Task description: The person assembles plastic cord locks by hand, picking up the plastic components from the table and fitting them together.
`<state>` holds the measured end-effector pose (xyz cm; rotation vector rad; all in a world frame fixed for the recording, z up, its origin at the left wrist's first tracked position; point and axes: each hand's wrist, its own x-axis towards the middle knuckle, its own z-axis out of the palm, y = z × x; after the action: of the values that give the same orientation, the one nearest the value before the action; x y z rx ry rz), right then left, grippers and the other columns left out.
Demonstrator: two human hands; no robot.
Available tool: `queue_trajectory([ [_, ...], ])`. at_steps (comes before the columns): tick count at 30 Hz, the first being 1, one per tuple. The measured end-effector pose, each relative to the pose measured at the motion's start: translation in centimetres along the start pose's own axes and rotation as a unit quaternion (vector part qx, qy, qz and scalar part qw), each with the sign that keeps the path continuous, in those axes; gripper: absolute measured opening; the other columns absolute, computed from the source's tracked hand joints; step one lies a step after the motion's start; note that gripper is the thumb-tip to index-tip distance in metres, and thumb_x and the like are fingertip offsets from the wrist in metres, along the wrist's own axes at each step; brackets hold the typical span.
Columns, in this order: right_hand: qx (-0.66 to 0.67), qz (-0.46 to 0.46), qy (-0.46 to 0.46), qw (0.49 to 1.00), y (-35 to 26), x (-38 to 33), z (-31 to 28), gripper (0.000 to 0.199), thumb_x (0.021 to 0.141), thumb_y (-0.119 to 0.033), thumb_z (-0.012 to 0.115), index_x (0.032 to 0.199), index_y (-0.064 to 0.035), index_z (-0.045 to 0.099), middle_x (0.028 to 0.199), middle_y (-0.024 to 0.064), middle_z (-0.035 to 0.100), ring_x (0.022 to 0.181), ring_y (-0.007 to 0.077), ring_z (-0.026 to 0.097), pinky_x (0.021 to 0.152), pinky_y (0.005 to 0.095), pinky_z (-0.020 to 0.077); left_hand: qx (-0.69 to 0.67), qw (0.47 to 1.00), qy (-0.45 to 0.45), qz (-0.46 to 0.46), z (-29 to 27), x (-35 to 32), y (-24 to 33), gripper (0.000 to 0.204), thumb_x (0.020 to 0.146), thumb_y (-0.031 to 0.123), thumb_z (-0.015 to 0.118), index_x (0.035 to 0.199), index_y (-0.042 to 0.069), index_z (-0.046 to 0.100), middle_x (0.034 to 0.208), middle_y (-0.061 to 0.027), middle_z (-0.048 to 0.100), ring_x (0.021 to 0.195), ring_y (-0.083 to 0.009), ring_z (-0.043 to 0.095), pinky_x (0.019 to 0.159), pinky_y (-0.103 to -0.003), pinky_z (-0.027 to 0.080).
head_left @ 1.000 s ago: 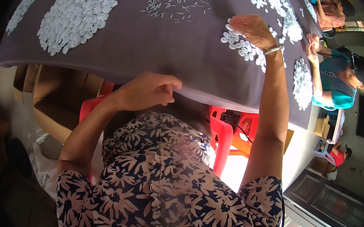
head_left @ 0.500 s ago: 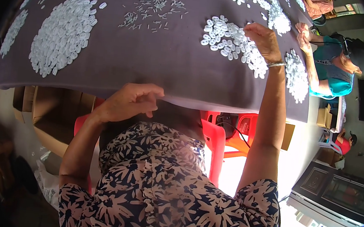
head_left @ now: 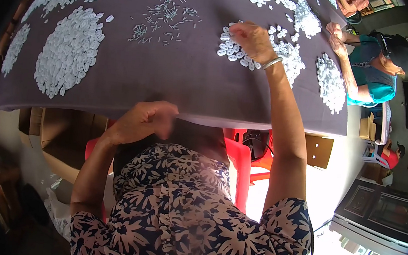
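My right hand point(head_left: 254, 43), with a bracelet at its wrist, reaches over a loose group of white oval plastic pieces point(head_left: 284, 54) on the right of the table. Its fingers are bent together at the tips; whatever they may hold is too small to make out. Close to my body, at the table's near edge, hangs my left hand point(head_left: 146, 121). Its fingers are curled and smeared by motion, so their grip and any content do not show. Small grey metal pins point(head_left: 168, 16) lie scattered beyond, between the piles.
A big heap of white oval pieces point(head_left: 68, 53) covers the left of the cloth-covered table point(head_left: 169, 82). More heaps lie along the far side. At the right edge another person point(head_left: 377, 65) works beside a smaller pile point(head_left: 330, 83). Red chairs point(head_left: 237, 165) and a cardboard box point(head_left: 68, 139) stand below.
My right hand has shifted left across the white oval pieces. My left hand stays near the table edge, with its fingers moving. The view has tilted slightly.
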<state>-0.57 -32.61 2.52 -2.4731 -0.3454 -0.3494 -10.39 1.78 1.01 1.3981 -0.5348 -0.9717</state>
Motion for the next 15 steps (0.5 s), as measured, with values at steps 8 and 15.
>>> queue_trajectory([
  [8, 0.019, 0.007, 0.089, 0.996, 2.0, -1.9, -4.6, 0.020, 0.084, -0.007, 0.067, 0.104, -0.0055, 0.064, 0.080, 0.0018, 0.066, 0.071, 0.0074, 0.059, 0.064, 0.0245, 0.0480, 0.006, 1.000, -0.012, -0.002, -0.1, 0.0, 0.2, 0.032, 0.090, 0.004, 0.060, 0.121, 0.000, 0.052, 0.086, -0.0051, 0.060, 0.075, -0.0116, 0.063, 0.067, -0.023, 0.051],
  [15, -0.109, 0.036, -0.017, 0.993, 1.3, -2.3, -4.0, 0.008, 0.078, -0.011, 0.068, 0.085, -0.0071, 0.067, 0.080, 0.0041, 0.065, 0.072, 0.0185, 0.064, 0.067, 0.0308, 0.0502, 0.009, 1.000, -0.004, -0.007, -0.1, -0.2, 0.2, 0.029, 0.091, 0.003, 0.059, 0.119, 0.002, 0.054, 0.085, -0.0043, 0.061, 0.072, -0.0097, 0.063, 0.067, -0.022, 0.052],
])
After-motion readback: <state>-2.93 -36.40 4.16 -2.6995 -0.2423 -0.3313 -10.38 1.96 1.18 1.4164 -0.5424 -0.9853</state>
